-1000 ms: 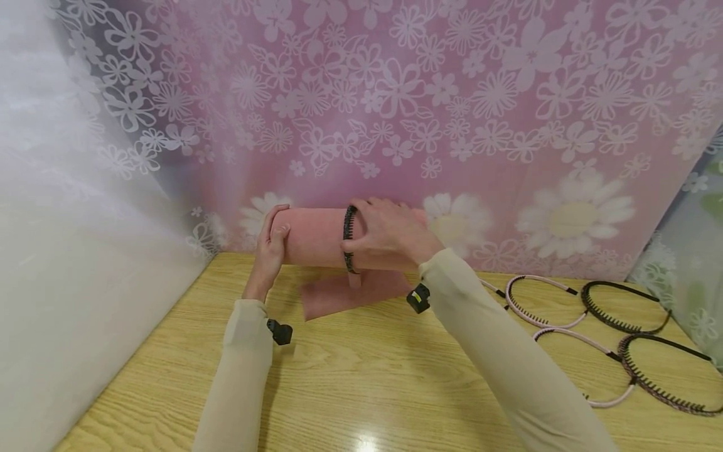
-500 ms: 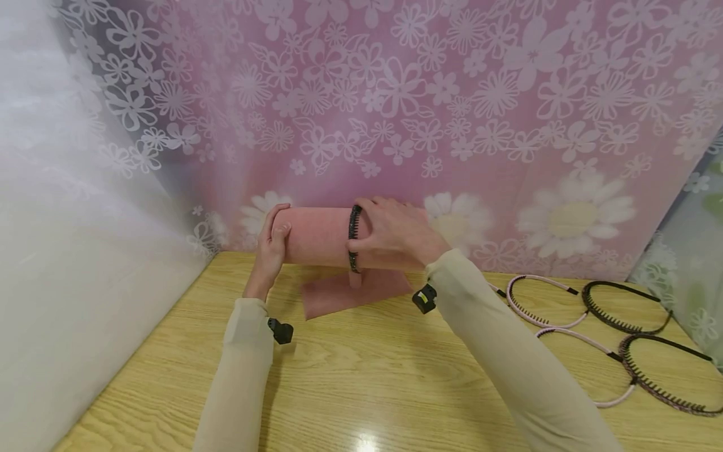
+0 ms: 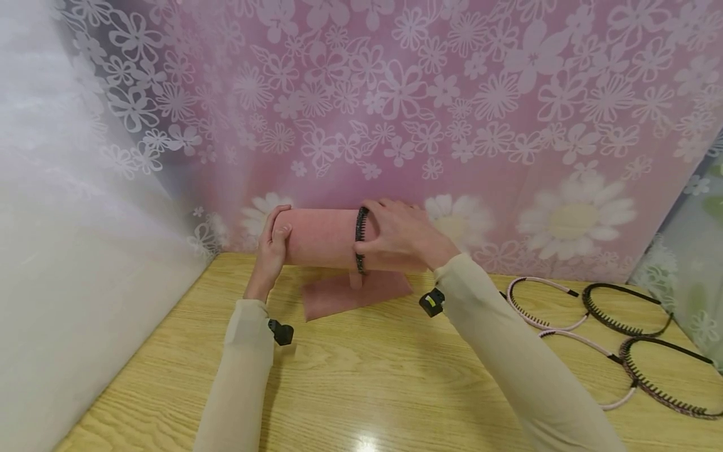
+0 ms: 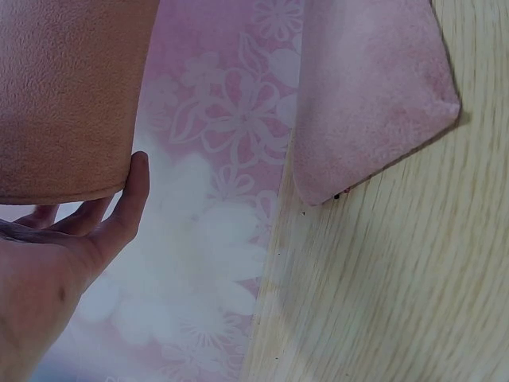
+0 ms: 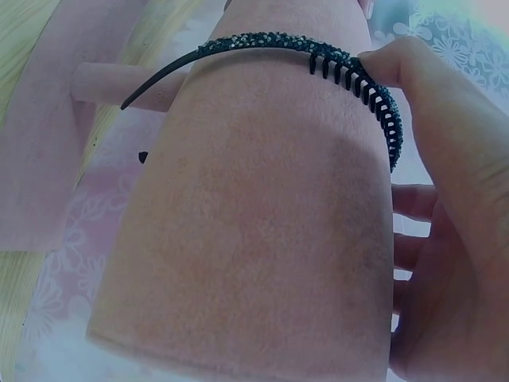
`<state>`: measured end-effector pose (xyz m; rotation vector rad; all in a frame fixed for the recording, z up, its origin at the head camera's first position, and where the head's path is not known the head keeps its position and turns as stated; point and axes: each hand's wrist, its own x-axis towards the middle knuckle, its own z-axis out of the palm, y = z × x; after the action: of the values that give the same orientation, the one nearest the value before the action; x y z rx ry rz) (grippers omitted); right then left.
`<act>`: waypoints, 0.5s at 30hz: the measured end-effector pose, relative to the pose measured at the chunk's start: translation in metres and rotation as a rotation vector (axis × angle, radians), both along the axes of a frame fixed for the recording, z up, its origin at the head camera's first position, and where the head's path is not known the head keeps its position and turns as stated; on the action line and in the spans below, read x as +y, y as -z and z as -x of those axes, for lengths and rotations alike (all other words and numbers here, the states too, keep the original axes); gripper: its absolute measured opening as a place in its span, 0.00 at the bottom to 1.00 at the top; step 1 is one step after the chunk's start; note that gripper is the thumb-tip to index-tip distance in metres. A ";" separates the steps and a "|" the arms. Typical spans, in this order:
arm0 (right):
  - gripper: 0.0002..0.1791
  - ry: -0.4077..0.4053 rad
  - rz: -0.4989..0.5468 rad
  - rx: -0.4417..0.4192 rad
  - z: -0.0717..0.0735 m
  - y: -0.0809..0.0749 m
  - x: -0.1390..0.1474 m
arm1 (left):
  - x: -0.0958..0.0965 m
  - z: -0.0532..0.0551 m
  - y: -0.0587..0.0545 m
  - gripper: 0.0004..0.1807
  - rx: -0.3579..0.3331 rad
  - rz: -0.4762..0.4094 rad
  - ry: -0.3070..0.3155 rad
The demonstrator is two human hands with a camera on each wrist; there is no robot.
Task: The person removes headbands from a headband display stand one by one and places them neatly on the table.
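Note:
A pink, suede-like headband stand (image 3: 319, 238) has a thick horizontal roll on a short post above a flat base (image 3: 333, 301). My left hand (image 3: 272, 248) holds the roll's left end, thumb in front and fingers round the rim; in the left wrist view the fingertips touch its edge. Around the roll, near the middle, sits a black toothed headband (image 5: 262, 40) with glittery stones on its outside. My right hand (image 3: 401, 232) reaches over the roll's right half and grips the headband, thumb at its near edge (image 5: 382, 68) and fingers behind the roll.
On the wood-grain table (image 3: 361, 376), several toothed headbands lie at the right: pink ones (image 3: 587, 339) and dark ones (image 3: 627, 326). A pink flowered curtain (image 3: 395, 125) hangs right behind the stand. A whitish sheet (image 3: 85, 251) borders the left side.
My right hand has slid the black headband a little to the right along the roll. The left hand stays at the roll's left end, and the stand has kept its place.

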<state>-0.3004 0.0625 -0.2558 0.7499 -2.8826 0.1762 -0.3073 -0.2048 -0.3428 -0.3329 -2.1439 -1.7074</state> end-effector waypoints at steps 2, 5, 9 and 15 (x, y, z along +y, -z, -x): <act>0.45 -0.006 0.010 -0.002 0.000 0.000 0.002 | 0.000 0.001 0.000 0.23 0.003 0.005 -0.005; 0.47 -0.007 0.015 -0.004 0.001 0.000 0.005 | -0.001 0.001 0.001 0.23 0.007 0.008 -0.012; 0.48 -0.005 0.011 0.005 0.002 0.001 0.009 | 0.000 0.001 0.001 0.22 0.007 0.015 -0.022; 0.48 -0.003 0.002 0.027 0.001 0.002 0.013 | 0.000 0.001 0.001 0.23 0.007 0.001 -0.008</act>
<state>-0.3012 0.0752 -0.2573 0.7508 -2.8554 0.1683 -0.3087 -0.2050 -0.3441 -0.3294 -2.1379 -1.6980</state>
